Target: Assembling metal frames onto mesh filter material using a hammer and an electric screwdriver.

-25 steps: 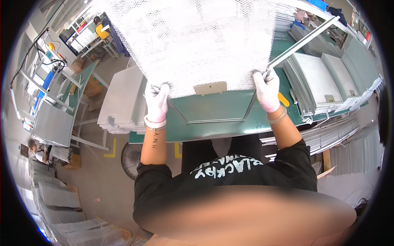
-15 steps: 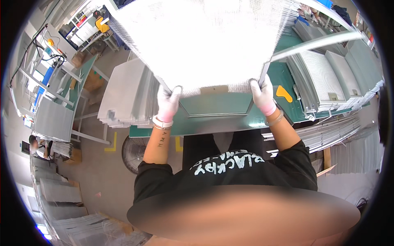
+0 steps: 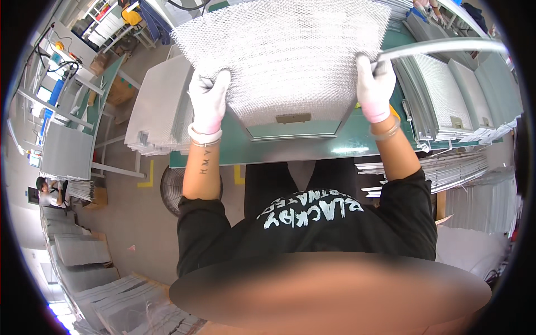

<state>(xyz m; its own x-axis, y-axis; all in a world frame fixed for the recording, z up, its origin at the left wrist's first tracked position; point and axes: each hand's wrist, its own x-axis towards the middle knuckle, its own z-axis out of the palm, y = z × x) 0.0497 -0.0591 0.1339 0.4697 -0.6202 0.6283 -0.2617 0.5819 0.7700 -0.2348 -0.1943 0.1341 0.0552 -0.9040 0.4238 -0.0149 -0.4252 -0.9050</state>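
Mesh filter panel (image 3: 285, 56), a wide sheet of fine silvery metal mesh, is held up over the green worktable (image 3: 312, 146), filling the far centre of the head view. A small flat metal tab (image 3: 293, 118) sits at the middle of its near edge.

The left hand (image 3: 207, 103), in a white glove, is closed on the panel's near left corner, fingers curled over the mesh. The right hand (image 3: 374, 84), also gloved, grips the near right corner; a thin metal strip (image 3: 446, 46) runs from that hand away to the far right, and I cannot tell whether the hand holds it too.

The panel looks light and fairly stiff, though a thin sheet this wide would probably flex or dent if pinched mid-span. Its edges may be sharp. Two hands at opposite corners, as here, seem the safest hold.

Stacks of similar panels (image 3: 159, 109) lie to the left, and more stacks (image 3: 446, 89) to the right.
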